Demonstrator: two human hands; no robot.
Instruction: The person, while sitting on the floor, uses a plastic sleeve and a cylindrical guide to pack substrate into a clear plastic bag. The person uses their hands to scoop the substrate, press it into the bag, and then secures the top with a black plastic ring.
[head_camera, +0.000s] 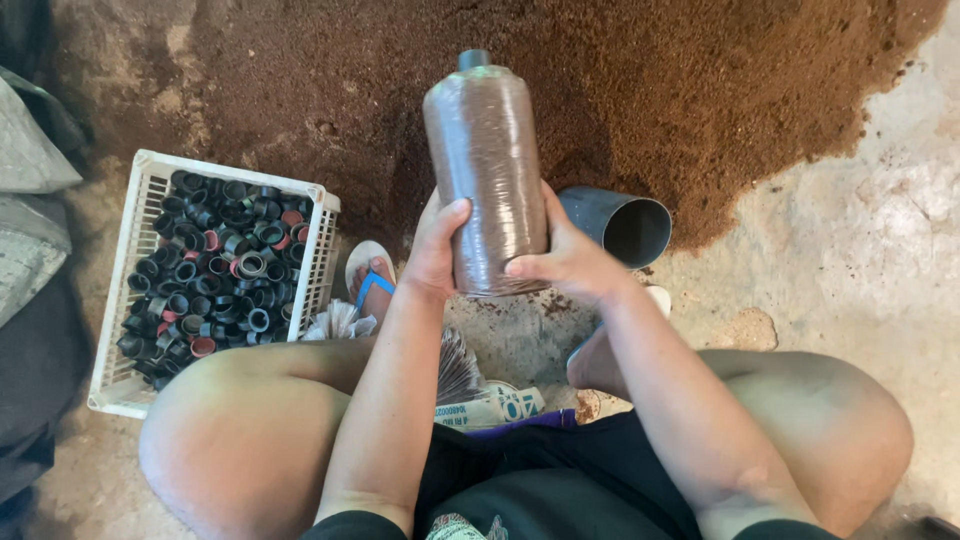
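A tall clear plastic bag packed tight with brown substrate (487, 170) stands upright in front of me, with a dark ring neck at its top. My left hand (435, 250) grips its lower left side. My right hand (570, 260) grips its lower right side, thumb across the front. The bag is lifted above the floor, over the edge of a big heap of loose brown substrate (700, 90).
A white plastic crate (135, 230) full of several black and red rings sits at left. A grey pipe section (628, 225) lies right of the bag. A bundle of folded plastic bags (460, 365) lies between my knees. My sandalled foot (370, 280) rests near the crate.
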